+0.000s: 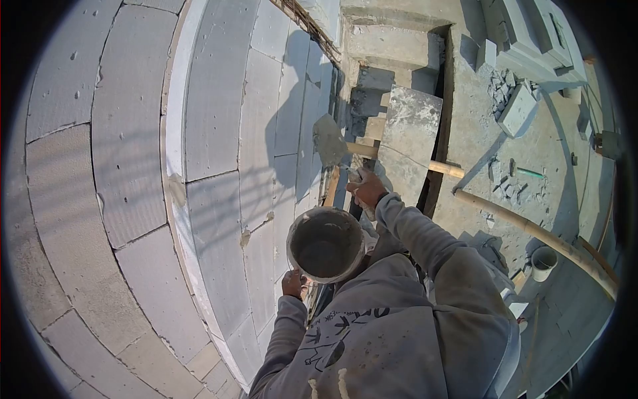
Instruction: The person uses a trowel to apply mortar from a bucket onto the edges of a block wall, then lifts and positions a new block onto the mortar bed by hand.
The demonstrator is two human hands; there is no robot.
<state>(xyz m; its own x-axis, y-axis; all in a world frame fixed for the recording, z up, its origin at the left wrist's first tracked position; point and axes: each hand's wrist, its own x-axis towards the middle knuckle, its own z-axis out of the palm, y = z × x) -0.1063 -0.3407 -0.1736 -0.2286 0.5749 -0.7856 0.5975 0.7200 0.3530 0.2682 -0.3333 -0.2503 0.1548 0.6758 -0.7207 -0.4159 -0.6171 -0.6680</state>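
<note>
My right hand is closed around the handle of a trowel. Its broad grey blade, coated with mortar, points toward the block wall. My left hand grips the side of a mortar-stained bucket, held close against my body. Grey mortar residue lines the bucket's inside, and its bottom lies in shade. Part of the left hand's fingers is hidden by the bucket. The wall's pale blocks show thin joints, with dabs of mortar on some of them.
Bamboo poles cross on the right, near a stained board. On the floor beyond lie broken block pieces, rubble and a green-handled tool. Another bucket stands at lower right. A dark gap runs beside the board.
</note>
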